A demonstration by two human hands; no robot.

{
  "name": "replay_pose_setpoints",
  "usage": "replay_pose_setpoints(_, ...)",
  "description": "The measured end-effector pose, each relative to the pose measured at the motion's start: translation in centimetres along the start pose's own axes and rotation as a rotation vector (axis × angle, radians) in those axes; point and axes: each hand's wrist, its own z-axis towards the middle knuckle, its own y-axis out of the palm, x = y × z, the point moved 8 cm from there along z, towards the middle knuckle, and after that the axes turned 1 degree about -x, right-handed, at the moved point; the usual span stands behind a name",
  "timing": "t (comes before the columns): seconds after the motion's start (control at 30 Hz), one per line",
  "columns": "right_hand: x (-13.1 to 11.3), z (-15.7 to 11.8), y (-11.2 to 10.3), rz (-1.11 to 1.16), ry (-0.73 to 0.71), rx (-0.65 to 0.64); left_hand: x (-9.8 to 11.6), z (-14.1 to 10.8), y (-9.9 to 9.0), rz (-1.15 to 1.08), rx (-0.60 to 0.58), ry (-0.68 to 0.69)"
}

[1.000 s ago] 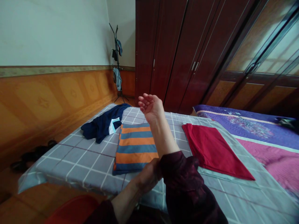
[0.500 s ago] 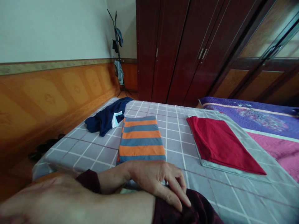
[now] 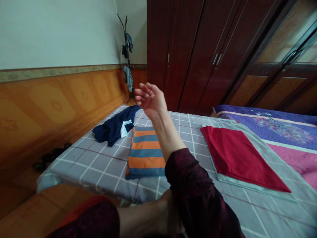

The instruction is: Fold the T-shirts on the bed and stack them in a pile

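Observation:
My right hand (image 3: 151,99) is raised above the bed's far part, palm turned toward me, fingers loosely bent and apart, with nothing in it. Its dark maroon sleeve (image 3: 190,172) is pushed up the forearm. Low in the view, my left hand (image 3: 172,213) lies against the underside of that sleeve, its fingers hidden. Beyond the arms, a folded orange and grey-blue striped cloth (image 3: 145,153) lies on the checked sheet (image 3: 111,165), partly covered by my right forearm. A crumpled navy garment (image 3: 111,130) is to its left.
Folded red cloth (image 3: 242,155) rests over a pale one on the bed's right side. A purple and pink bed cover (image 3: 279,129) lies farther right. Behind stand dark red wardrobes (image 3: 183,49) and a coat rack (image 3: 127,49). Shoes (image 3: 52,155) are on the floor at left.
My right hand has swung up from the lower left, showing its palm. My left hand has gone from the top of the right sleeve to beneath it.

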Motion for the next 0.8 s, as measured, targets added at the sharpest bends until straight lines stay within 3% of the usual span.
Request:
replay_pose_setpoints(0.07,0.5,1.1,-6.1,-0.510,0.033,0.265,0.3,-2.1,-0.2,0.058,0.009,0.025)
replay_pose_setpoints(0.13,2.3,0.7,-10.4,-0.687,0.099,0.354,3.0,-4.4,-1.4,0.253,0.061,0.138)
replay_pose_setpoints(0.17,3.5,0.2,-12.2,-0.751,0.131,0.374,5.0,-5.6,-3.0,0.329,0.154,0.193)
replay_pose_setpoints(0.3,7.6,-3.1,-17.7,-0.954,0.269,0.414,14.7,-9.8,-13.3,0.721,0.773,0.372)
replay_pose_setpoints(0.37,9.4,-4.8,-19.4,-0.996,0.357,0.381,18.8,-10.7,-18.2,1.052,1.068,0.311)
replay_pose_setpoints(0.43,11.0,-6.5,-20.4,-0.998,0.444,0.324,21.4,-9.8,-21.8,1.160,1.142,0.291)
replay_pose_setpoints(0.5,12.4,-8.5,-20.5,-0.978,0.510,0.265,23.3,-8.3,-24.0,1.230,1.144,0.288)
replay_pose_setpoints(0.67,14.1,-14.3,-19.0,-0.874,0.613,0.166,25.7,-4.9,-26.1,1.320,1.065,0.255)
replay_pose_setpoints(0.8,14.5,-17.9,-17.2,-0.715,0.727,0.090,26.7,-4.0,-27.4,1.286,1.001,0.254)
